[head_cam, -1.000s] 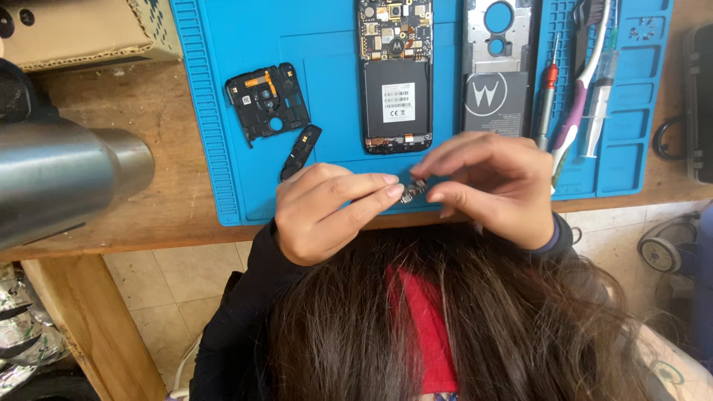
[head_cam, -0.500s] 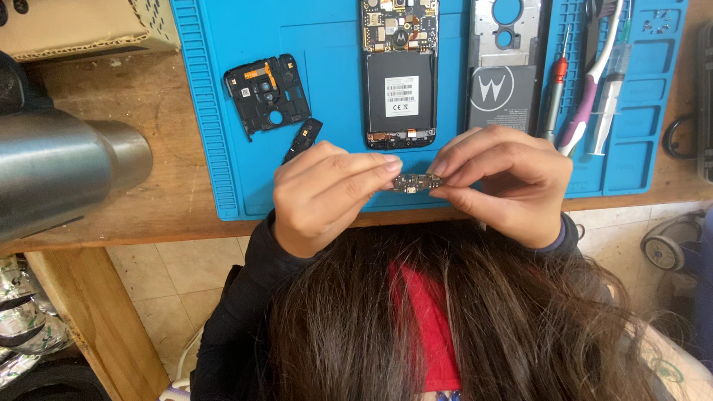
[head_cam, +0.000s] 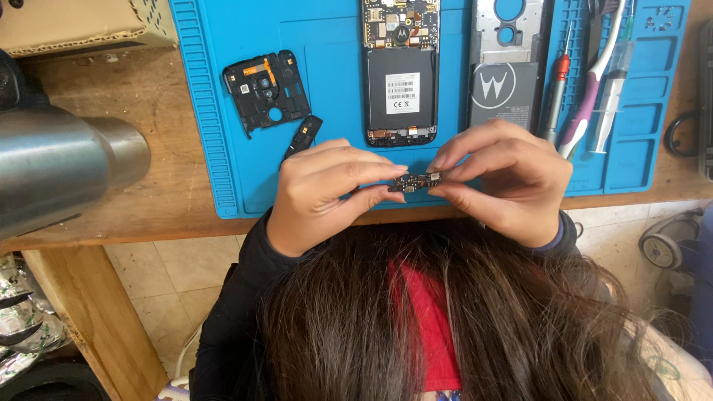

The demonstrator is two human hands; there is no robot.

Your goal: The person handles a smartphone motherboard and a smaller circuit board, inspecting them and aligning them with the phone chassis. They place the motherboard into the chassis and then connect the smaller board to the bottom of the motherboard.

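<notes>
Holding: I have a small dark circuit board (head_cam: 417,182) pinched between both hands, just above the near edge of the blue mat (head_cam: 223,148).
Left hand (head_cam: 327,189): fingers closed on the board's left end, thumb under, forefinger on top.
Right hand (head_cam: 505,182): fingers closed on the board's right end, the others curled above it.
Change: a second ago the two hands met low on the mat with the part hidden between them; now they sit slightly apart and the board shows full length, lifted clear of the mat.
Meaning: I judge the part is out and up for inspection, not yet seated anywhere.
Opened phone (head_cam: 401,74): lies just beyond the board, on the mat.
Black camera frame (head_cam: 266,87): left of the phone.
Back cover (head_cam: 505,74): right of the phone.
Screwdriver (head_cam: 555,96): in the mat's side tray.
Heat gun nozzle (head_cam: 67,167): on the worktop (head_cam: 134,215), well left.
</notes>
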